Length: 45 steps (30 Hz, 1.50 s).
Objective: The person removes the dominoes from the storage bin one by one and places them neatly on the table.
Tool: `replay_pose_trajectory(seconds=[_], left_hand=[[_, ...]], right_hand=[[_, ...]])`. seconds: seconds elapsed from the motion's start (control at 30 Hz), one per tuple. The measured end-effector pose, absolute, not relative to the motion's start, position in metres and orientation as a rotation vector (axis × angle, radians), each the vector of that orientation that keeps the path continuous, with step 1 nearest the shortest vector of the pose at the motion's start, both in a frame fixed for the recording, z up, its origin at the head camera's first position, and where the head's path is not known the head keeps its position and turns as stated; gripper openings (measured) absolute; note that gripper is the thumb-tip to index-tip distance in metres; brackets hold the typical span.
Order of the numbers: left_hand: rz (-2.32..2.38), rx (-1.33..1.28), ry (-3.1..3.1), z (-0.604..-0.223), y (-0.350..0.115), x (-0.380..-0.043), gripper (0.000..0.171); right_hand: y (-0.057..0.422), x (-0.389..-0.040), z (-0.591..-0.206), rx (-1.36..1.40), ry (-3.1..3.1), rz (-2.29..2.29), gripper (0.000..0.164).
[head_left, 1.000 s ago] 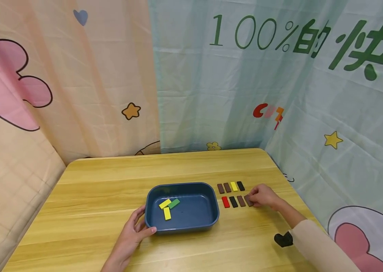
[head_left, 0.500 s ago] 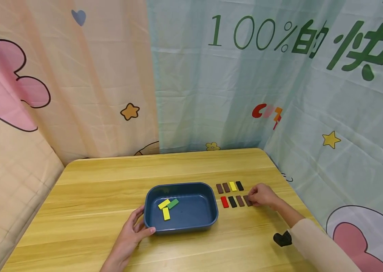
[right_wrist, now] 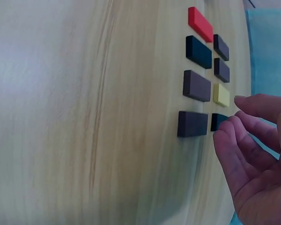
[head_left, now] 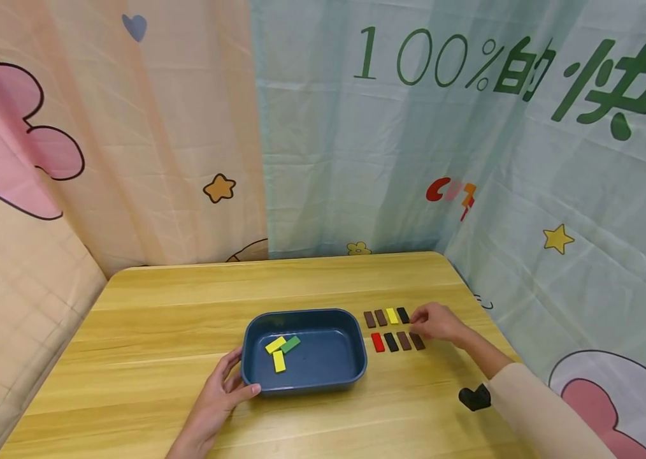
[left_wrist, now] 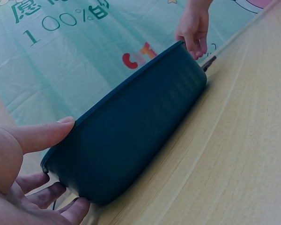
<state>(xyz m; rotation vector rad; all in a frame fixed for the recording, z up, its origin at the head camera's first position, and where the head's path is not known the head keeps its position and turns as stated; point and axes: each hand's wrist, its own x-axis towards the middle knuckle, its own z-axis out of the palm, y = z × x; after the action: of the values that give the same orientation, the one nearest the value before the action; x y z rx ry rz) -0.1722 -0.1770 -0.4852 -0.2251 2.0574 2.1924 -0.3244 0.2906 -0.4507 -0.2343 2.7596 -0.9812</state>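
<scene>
My left hand (head_left: 214,401) grips the left end of a dark blue plastic bin (head_left: 323,387), thumb at the rim and fingers round the side. Inside lie two yellow domino-shaped blocks (head_left: 279,361) and a green block (head_left: 290,345). To the bin's right, more such blocks lie flat in two rows on the table. My right hand (head_left: 437,322) hovers at their right end, thumb and fingers parted with nothing between them. Its fingertips overlap the back row's black block (right_wrist: 217,122) in the right wrist view. Just in front lies the nearer row's last brown block (head_left: 417,341).
The nearer row also has a red block (head_left: 378,342), a black block (head_left: 391,342) and another brown one. In the back row are two brown blocks (head_left: 369,319) and a yellow block (head_left: 392,316). Printed curtains (head_left: 323,159) enclose the table (head_left: 157,331).
My right hand has come off the nearer row's last brown block and shifted back toward the black one, its fingers parting. That brown block now lies uncovered. My left hand keeps its hold.
</scene>
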Motion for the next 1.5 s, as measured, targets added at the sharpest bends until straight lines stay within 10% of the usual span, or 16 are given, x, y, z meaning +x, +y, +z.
replay_pose_trajectory(seconds=[1.5], left_hand=[[2.225,-0.21,2.032,-0.485,-0.175,-0.171,0.084]], right_hand=[[0.211,-0.337,-0.412,-0.711,2.622,-0.968,0.019]])
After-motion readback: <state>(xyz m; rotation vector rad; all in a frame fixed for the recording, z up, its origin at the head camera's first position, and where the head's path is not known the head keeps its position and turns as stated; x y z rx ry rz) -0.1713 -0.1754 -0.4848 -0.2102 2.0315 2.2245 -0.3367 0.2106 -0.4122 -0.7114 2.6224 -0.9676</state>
